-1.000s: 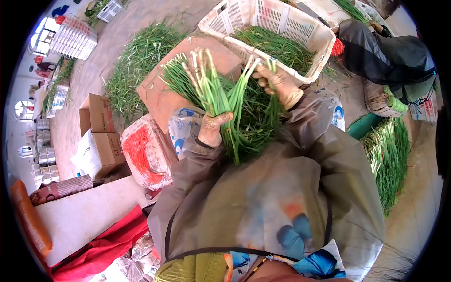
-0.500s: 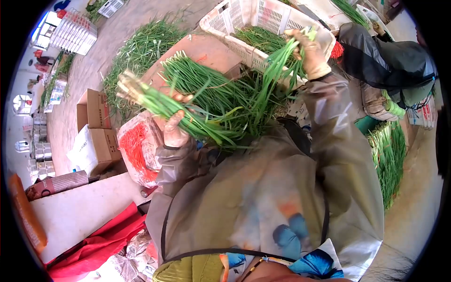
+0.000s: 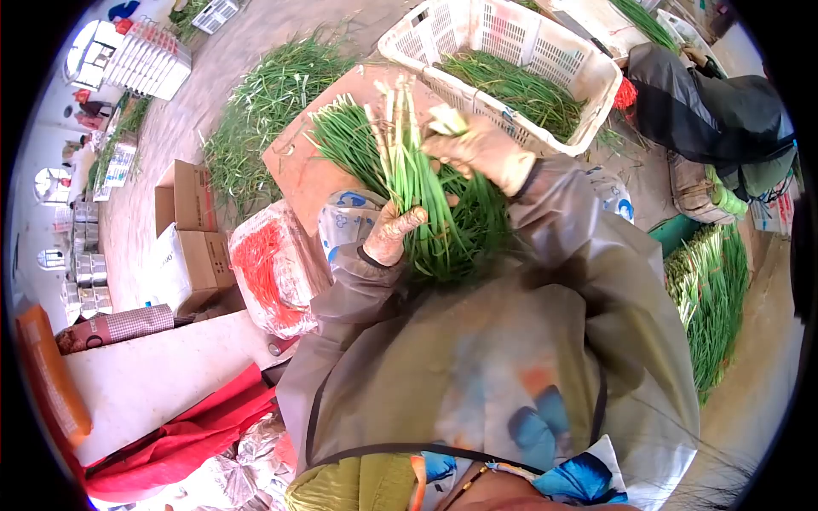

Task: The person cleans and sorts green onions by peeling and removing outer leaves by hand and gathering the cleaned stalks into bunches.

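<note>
My left hand point(image 3: 392, 233) is closed around the lower part of a bunch of green chives point(image 3: 407, 170), whose pale stalk ends point up and away from me. Close beside it, my right hand point(image 3: 484, 155) grips a smaller handful of chives point(image 3: 446, 121), white ends showing past the fingers. Leaves from both bunches run together and droop toward my lap. Behind them, a pile of loose chives point(image 3: 342, 136) lies on a brown board point(image 3: 294, 153), partly covered by what I hold.
A white plastic crate point(image 3: 503, 30) with chives inside stands beyond the board. More chives point(image 3: 264, 111) are heaped on the floor. Red ties point(image 3: 262, 264) lie on a wrapped package at left, near a cardboard box point(image 3: 192, 213). Bundled chives point(image 3: 707, 298) stand at right, near another person point(image 3: 707, 111).
My right hand has come down and left from the crate with its chives, next to the left-hand bunch. The left hand has moved right, and its bunch has swung upright.
</note>
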